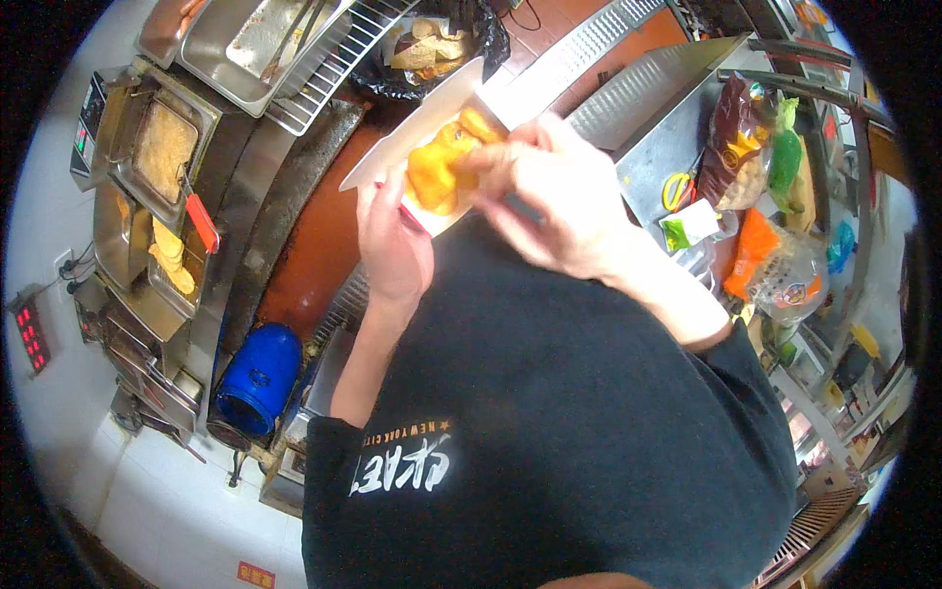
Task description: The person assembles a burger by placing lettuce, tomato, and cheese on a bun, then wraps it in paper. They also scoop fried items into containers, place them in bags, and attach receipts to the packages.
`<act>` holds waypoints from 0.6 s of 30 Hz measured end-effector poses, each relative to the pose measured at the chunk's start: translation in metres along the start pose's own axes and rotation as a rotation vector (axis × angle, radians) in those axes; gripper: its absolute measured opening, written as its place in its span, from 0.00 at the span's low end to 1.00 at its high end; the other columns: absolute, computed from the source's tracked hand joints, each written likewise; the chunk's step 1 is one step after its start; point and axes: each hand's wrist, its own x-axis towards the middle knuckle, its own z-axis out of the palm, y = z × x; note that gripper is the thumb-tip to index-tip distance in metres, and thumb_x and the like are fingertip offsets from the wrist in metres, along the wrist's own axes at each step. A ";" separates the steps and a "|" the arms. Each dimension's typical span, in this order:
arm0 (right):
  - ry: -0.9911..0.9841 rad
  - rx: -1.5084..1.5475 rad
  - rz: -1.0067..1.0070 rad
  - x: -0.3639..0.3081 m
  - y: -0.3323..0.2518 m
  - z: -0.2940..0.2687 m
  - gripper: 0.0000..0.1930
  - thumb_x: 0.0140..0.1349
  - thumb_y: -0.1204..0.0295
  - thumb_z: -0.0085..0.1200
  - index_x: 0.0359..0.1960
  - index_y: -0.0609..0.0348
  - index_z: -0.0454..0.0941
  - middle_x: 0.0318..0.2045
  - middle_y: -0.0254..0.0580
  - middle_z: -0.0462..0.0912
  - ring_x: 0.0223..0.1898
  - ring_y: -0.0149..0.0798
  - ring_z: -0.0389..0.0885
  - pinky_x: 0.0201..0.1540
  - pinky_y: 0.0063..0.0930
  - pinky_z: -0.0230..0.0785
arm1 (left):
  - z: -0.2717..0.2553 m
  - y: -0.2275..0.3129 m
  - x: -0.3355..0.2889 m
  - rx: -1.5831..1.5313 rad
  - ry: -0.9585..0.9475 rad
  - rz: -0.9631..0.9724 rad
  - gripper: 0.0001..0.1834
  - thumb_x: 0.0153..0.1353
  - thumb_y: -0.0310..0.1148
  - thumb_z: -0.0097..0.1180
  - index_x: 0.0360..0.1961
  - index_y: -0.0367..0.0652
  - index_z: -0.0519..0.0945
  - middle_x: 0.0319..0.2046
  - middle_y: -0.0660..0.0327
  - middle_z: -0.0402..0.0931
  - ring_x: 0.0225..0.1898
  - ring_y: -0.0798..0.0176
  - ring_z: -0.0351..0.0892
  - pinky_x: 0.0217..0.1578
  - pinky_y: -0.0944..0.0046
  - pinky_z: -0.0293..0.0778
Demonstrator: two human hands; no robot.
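My left hand (395,236) grips a white cardboard food box (432,103) from below and the side, its lid flap standing up and folded back. In the box lie golden-yellow fried pieces (434,177); what kind they are I cannot make out. Over the box's right side is my right hand (549,191), its bent fingers touching or just above the fried pieces. Motion smears those fingers, so whether they pinch a piece does not show.
At left, a fryer basin (165,147) has a red-handled tool (202,224) at its edge. A blue barrel (260,378) stands below. A lined waste bin (428,54) is ahead. On the steel counter (653,162) at right lie yellow-handled scissors (676,190) and plastic bags (780,275).
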 end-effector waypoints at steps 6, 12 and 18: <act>0.123 0.263 -0.046 0.002 -0.004 -0.007 0.07 0.58 0.78 0.64 0.35 0.54 0.80 0.35 0.39 0.84 0.38 0.45 0.82 0.44 0.38 0.75 | 0.014 -0.005 0.004 0.122 0.012 0.079 0.20 0.73 0.25 0.56 0.63 0.37 0.69 0.59 0.55 0.74 0.61 0.63 0.76 0.62 0.61 0.73; 0.125 -0.182 -0.043 0.014 0.012 -0.017 0.08 0.51 0.75 0.66 0.34 0.54 0.82 0.35 0.44 0.76 0.36 0.50 0.75 0.39 0.43 0.69 | 0.018 -0.001 0.004 -0.020 -0.047 0.034 0.16 0.71 0.24 0.57 0.56 0.38 0.69 0.52 0.55 0.75 0.53 0.64 0.79 0.57 0.62 0.76; 0.014 -0.140 -0.152 0.016 0.000 -0.012 0.10 0.48 0.72 0.67 0.35 0.51 0.87 0.34 0.43 0.73 0.36 0.49 0.73 0.39 0.44 0.66 | 0.020 0.001 0.003 -0.010 -0.029 0.018 0.15 0.71 0.25 0.61 0.55 0.39 0.72 0.48 0.58 0.77 0.50 0.67 0.80 0.55 0.65 0.77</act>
